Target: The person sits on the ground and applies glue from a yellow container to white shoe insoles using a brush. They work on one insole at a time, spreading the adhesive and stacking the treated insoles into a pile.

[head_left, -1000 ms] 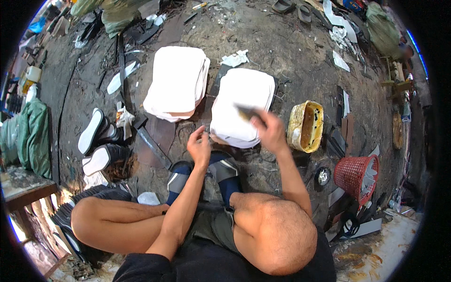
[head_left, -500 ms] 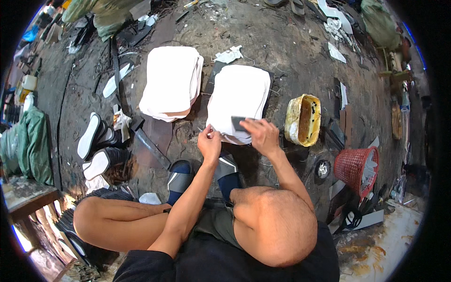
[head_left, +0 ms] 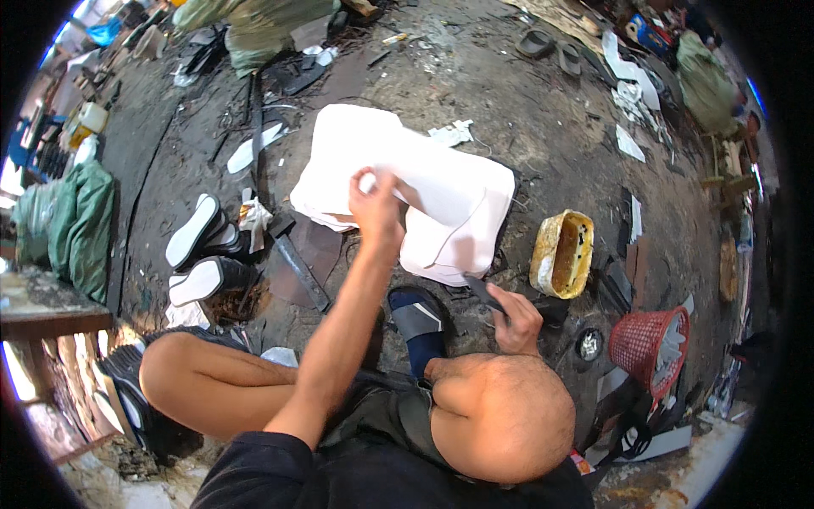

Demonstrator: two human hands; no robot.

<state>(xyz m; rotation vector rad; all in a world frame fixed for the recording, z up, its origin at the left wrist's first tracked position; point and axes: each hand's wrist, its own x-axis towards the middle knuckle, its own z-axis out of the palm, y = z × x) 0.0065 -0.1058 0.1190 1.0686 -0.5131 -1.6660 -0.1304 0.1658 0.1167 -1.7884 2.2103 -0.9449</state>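
Floor (head_left: 500, 93): white sheet (head_left: 445, 174) now across stacks (head_left: 432, 246)

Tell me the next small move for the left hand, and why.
Probably lower the white sheet onto the left stack: it reaches across to the right stack, the left hand is at its edge, and the right hand holds a dark tool nearer the body.

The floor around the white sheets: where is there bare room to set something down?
Mostly bare floor lies beyond the white sheets, between the white scrap and the grey sandals. A narrow gap runs between the sheets and the yellow tub. It is crowded around the red basket and by the pale shoe soles.
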